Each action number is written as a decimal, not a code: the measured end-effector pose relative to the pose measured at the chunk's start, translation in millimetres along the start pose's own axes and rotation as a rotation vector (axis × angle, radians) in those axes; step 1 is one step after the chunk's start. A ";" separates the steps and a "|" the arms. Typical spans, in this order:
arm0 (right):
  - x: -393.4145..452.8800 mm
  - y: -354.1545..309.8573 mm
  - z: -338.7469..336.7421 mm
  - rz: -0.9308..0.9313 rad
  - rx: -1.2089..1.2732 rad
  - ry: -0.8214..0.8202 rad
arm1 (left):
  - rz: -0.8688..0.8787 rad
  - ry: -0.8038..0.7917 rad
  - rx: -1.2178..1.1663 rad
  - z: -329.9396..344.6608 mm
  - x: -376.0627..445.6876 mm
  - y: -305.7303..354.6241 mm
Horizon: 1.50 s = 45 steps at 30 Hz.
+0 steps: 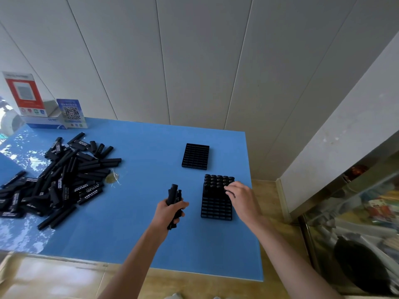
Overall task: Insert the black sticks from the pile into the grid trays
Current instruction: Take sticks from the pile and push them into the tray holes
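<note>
left hand [170,212] — grips a bundle of black sticks [174,196] upright, likely as ready stock beside the near grid tray [216,209]. right hand [240,196] — fingers curled over the tray's filled far rows; whether it pinches a stick, cannot tell. pile [58,180] well left; second tray [195,156] empty.
</note>
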State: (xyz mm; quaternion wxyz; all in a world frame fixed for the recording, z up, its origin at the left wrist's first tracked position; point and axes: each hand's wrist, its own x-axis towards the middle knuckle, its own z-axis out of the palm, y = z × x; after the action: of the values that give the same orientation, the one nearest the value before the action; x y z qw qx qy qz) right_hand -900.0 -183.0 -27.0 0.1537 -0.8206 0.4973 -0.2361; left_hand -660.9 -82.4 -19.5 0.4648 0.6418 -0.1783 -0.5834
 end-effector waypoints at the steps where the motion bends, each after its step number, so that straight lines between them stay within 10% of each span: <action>1: 2.2 -0.1 1.5 0.000 -0.015 -0.003 | -0.001 -0.004 0.001 1.1 -0.8 0.5; 15: 7.0 -11.1 -8.3 0.022 -0.047 0.067 | 0.021 -0.081 0.053 15.2 -10.8 6.8; 32: 5.7 -38.2 -30.9 0.350 0.790 -0.226 | 0.091 -0.050 0.191 43.1 -8.7 6.6; 45: -8.6 10.0 -38.6 0.202 0.202 0.013 | 0.054 0.062 -0.043 30.3 -5.5 6.8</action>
State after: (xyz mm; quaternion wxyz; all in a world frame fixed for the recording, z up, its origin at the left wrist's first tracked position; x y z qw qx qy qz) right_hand -931.6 -180.6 -1.3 0.2553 -0.7450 0.5523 -0.2737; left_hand -687.9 -93.3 -7.4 0.4993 0.6445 -0.1684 -0.5541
